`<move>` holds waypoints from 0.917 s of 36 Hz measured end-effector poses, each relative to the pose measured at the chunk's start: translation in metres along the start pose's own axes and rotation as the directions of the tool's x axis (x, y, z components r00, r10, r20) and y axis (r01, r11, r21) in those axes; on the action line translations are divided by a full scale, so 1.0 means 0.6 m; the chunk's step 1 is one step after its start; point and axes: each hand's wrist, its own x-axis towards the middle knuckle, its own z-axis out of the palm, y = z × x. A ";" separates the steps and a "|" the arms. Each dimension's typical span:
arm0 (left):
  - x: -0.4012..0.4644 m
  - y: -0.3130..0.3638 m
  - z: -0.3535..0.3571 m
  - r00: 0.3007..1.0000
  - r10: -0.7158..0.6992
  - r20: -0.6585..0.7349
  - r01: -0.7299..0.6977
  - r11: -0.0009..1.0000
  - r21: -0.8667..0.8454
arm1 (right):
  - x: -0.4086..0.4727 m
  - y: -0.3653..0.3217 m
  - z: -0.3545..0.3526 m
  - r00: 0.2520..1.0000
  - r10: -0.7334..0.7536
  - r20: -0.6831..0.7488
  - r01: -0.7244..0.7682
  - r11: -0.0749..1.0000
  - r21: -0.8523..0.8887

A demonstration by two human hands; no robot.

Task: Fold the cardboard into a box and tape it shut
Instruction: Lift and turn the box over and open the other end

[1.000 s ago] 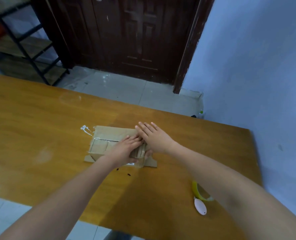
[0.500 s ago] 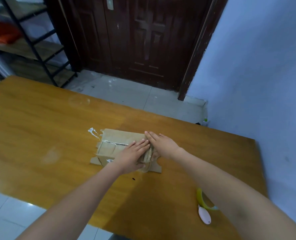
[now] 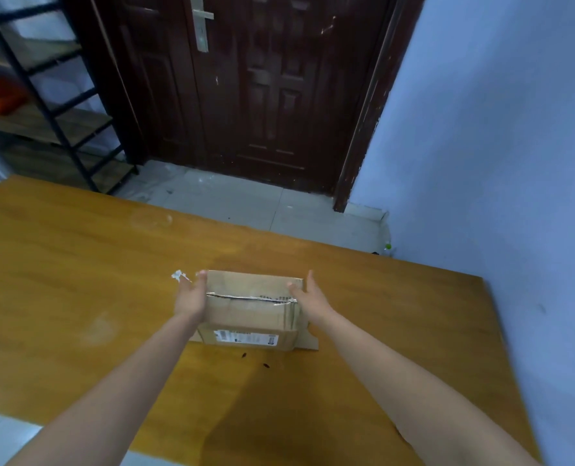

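A brown cardboard box (image 3: 250,311) stands on the wooden table (image 3: 77,280), with a taped seam across its top and a white label on its near face. Cardboard flaps stick out flat at its base on the left and right. My left hand (image 3: 192,295) lies flat against the box's left side, fingers straight and pointing away from me. My right hand (image 3: 308,295) presses the right side with straight fingers, its thumb resting on the top edge. The tape roll is not in view.
A white scrap (image 3: 178,275) lies on the table just left of the box. Two small dark specks (image 3: 255,360) lie in front of it. Beyond the table's far edge are tiled floor, a dark door (image 3: 245,79) and a metal shelf (image 3: 44,112). A blue wall (image 3: 497,163) is to the right.
Both hands left the top of the box's right end and moved apart, one to each side. The view tilted up, and the tape roll dropped out of sight.
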 end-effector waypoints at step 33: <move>-0.007 -0.131 -0.079 0.933 0.267 0.242 -0.180 0.927 -0.328 | 0.006 0.020 0.045 0.982 0.095 -0.164 -0.038 0.947 0.319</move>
